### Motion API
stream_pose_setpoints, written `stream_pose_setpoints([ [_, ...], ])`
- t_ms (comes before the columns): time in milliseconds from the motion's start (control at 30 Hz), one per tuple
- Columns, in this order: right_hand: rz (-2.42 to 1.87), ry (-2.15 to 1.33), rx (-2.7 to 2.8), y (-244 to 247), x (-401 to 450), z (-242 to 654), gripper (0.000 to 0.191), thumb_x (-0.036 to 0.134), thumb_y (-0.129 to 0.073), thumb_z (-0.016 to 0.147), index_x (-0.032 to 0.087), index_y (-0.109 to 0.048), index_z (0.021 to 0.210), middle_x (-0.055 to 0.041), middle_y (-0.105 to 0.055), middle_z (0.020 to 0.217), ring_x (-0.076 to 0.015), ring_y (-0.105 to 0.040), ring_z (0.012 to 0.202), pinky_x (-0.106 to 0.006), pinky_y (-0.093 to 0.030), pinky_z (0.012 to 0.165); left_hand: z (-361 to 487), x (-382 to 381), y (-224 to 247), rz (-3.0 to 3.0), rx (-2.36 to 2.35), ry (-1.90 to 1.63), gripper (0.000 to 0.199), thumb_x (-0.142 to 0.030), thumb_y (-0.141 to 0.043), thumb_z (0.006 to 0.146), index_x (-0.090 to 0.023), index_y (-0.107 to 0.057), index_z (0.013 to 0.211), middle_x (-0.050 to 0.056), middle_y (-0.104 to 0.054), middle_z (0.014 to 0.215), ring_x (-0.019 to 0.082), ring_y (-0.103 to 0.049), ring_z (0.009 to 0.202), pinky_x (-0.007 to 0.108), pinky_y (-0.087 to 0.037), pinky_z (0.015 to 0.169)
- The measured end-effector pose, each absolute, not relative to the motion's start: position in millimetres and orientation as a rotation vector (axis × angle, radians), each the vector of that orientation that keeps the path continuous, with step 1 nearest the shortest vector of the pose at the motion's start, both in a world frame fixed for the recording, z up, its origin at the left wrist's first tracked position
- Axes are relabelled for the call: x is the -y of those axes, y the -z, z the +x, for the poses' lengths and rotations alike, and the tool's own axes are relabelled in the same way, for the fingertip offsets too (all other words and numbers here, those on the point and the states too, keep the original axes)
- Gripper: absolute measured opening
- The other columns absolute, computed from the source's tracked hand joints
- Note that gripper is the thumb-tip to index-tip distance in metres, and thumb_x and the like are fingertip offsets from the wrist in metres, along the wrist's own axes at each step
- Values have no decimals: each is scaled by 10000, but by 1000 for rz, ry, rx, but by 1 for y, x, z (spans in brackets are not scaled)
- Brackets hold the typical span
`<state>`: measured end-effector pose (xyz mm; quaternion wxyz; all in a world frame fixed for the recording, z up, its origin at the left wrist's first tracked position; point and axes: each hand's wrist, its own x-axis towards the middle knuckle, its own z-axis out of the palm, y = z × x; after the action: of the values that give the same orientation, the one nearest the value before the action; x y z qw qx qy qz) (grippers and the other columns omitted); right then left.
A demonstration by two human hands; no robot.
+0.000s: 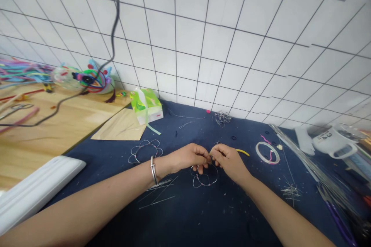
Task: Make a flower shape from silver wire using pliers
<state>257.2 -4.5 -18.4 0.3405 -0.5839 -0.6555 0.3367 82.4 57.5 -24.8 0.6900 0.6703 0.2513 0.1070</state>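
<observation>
A thin silver wire flower (205, 184), with looped petals and small pink beads on its ring, hangs at the fingertips of both hands. My left hand (191, 157), wearing a silver bangle (153, 170) at the wrist, is closed in a pinch on its upper edge. Fingertip to fingertip with it, my right hand (227, 159) pinches the wire on the other side. The exact pinch point is hidden by the fingers. Another beaded wire flower (140, 147) lies flat on the dark blue mat (179, 224), left of my left wrist.
Loose cut wires (158, 202) lie below my left forearm. A tape roll (257, 150), a long wire bundle (304, 160), purple-handled pliers (339, 224) and a white mug (333, 144) are rightward. A green tissue pack (150, 102) and tangled wire (222, 119) sit by the wall.
</observation>
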Motion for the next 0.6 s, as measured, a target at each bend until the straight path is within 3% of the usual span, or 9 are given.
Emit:
stream_pose_setpoints([
  [400, -1533, -845, 1739, 13, 4, 256, 285, 374, -385, 865, 170, -571, 799, 19, -538, 623, -93, -494, 541, -208, -381, 533, 82, -57, 24, 1511, -588, -269, 123, -238, -532, 733, -147, -601, 778, 11, -595, 724, 68, -510, 510, 198, -370, 483],
  [500, -1596, -597, 1956, 7, 0, 268, 288, 391, -378, 869, 195, -584, 914, -17, -593, 787, -132, -540, 707, -253, -410, 654, 82, -59, 23, 1508, -609, -320, 133, -244, -523, 742, -146, -601, 790, 6, -583, 704, 67, -502, 511, 192, -360, 476],
  [600, -1810, -26, 2213, 11, -2, 292, 386, 454, -527, 773, 221, -552, 1079, -96, -566, 1037, -258, -459, 1008, -395, -363, 813, 81, -64, 22, 1488, -651, -402, 160, -270, -515, 756, -139, -601, 791, 4, -569, 669, 68, -501, 516, 186, -353, 475],
])
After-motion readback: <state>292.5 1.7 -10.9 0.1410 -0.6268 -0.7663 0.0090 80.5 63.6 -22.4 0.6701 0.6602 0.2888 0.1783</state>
